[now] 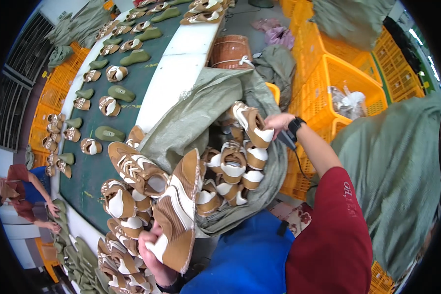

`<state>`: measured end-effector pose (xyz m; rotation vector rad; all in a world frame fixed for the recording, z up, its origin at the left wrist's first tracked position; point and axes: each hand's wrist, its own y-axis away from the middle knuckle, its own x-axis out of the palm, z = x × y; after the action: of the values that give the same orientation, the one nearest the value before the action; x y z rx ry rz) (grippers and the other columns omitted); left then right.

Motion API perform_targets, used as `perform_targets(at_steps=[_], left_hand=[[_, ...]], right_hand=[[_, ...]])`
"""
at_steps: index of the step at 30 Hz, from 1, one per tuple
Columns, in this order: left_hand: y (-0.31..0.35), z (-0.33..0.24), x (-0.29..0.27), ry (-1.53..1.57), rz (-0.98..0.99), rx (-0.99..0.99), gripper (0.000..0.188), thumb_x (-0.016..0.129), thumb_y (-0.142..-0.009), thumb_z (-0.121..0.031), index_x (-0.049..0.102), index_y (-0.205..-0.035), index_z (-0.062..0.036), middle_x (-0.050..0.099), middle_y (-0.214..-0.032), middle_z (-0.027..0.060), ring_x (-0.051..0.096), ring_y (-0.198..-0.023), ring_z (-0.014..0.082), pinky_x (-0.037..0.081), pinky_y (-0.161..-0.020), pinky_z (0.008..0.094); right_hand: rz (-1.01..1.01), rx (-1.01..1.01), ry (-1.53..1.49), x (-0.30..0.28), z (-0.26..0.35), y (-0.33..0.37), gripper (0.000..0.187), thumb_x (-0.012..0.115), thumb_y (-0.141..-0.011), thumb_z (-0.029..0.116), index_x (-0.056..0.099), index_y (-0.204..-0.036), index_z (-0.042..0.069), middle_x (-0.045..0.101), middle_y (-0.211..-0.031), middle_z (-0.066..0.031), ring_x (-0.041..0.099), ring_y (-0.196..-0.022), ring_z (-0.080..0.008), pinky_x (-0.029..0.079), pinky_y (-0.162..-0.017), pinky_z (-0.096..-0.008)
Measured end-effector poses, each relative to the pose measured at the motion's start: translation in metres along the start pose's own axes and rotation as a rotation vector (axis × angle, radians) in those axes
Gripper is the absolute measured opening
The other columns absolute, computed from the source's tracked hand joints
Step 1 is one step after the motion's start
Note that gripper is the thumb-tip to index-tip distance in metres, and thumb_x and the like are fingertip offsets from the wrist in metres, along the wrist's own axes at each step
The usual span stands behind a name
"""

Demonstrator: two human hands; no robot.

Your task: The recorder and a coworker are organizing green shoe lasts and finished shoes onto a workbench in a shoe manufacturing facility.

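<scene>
My left hand (153,249) grips the heel end of a brown and white shoe upper (179,210), tilted with its raw lower edge showing. Farther right, my right hand (278,122) pinches the heel collar of another brown and white shoe upper (247,120) over the mouth of a grey-green sack (191,103). Inside the sack lie several like uppers (232,161), heels up. Beside my left hand, on the table edge, more shoe uppers (120,201) are heaped in a row. The tips of my left fingers are partly hidden by the upper.
A dark green conveyor belt (95,169) carries spaced uppers and green shoe lasts (110,133). Yellow crates (323,78) stack at the right, near a draped grey-green cloth (387,161). At the far left a co-worker (27,186) reaches toward piled lasts (76,259).
</scene>
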<state>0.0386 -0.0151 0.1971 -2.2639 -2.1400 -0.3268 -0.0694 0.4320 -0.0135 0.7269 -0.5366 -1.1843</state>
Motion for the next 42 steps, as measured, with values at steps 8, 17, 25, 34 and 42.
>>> perform_targets(at_steps=[8,17,25,34,42], left_hand=[[-0.010,0.003,0.001,-0.058,0.314,0.284,0.050,0.052,-0.081,-0.054,0.042,-0.086,-0.0055,0.052,-0.095,0.0091,0.046,-0.102,0.0228,0.035,-0.088,0.0350],[0.021,-0.020,-0.013,-0.062,0.065,0.390,0.052,0.057,-0.075,-0.056,0.042,-0.075,-0.0070,0.058,-0.079,0.0115,0.053,-0.091,0.0233,0.013,-0.106,0.0502],[0.072,-0.035,-0.063,-0.140,-0.260,0.427,0.051,0.054,-0.080,-0.052,0.037,-0.080,-0.0046,0.052,-0.088,0.0135,0.041,-0.108,0.0302,0.023,-0.098,0.0439],[0.075,-0.030,-0.055,-0.196,-0.490,0.346,0.036,0.042,-0.087,-0.042,0.035,-0.086,-0.0071,0.047,-0.094,0.0098,0.045,-0.097,0.0219,0.033,-0.089,0.0358],[0.059,-0.044,-0.026,-0.228,-0.545,0.331,0.025,0.049,-0.084,-0.020,0.049,-0.098,0.0005,0.053,-0.092,0.0115,0.051,-0.085,0.0229,0.040,-0.080,0.0393]], right_hand=[[0.234,-0.380,-0.969,0.073,-0.081,0.066,0.038,0.051,-0.086,0.013,0.044,-0.120,-0.003,0.058,-0.108,-0.0153,0.059,-0.094,-0.0227,0.049,-0.082,-0.0343],[0.387,-0.274,-1.021,0.096,-0.031,0.078,0.037,0.045,-0.086,0.006,0.042,-0.122,-0.004,0.054,-0.111,-0.0220,0.057,-0.097,-0.0324,0.048,-0.086,-0.0400],[0.029,-0.048,0.190,0.151,0.011,0.033,0.036,0.052,-0.085,0.037,0.058,-0.084,0.002,0.056,-0.060,-0.0026,0.054,-0.049,-0.0086,0.045,-0.044,-0.0197],[-0.649,-0.505,0.307,0.148,0.039,-0.077,0.035,0.065,-0.071,0.036,0.059,-0.087,0.006,0.062,-0.073,-0.0123,0.060,-0.072,-0.0289,0.047,-0.064,-0.0356],[-0.929,-0.163,1.348,0.044,-0.006,-0.166,0.020,0.053,-0.074,0.018,0.063,-0.091,0.013,0.052,-0.101,-0.0070,0.048,-0.097,-0.0246,0.043,-0.076,-0.0391]])
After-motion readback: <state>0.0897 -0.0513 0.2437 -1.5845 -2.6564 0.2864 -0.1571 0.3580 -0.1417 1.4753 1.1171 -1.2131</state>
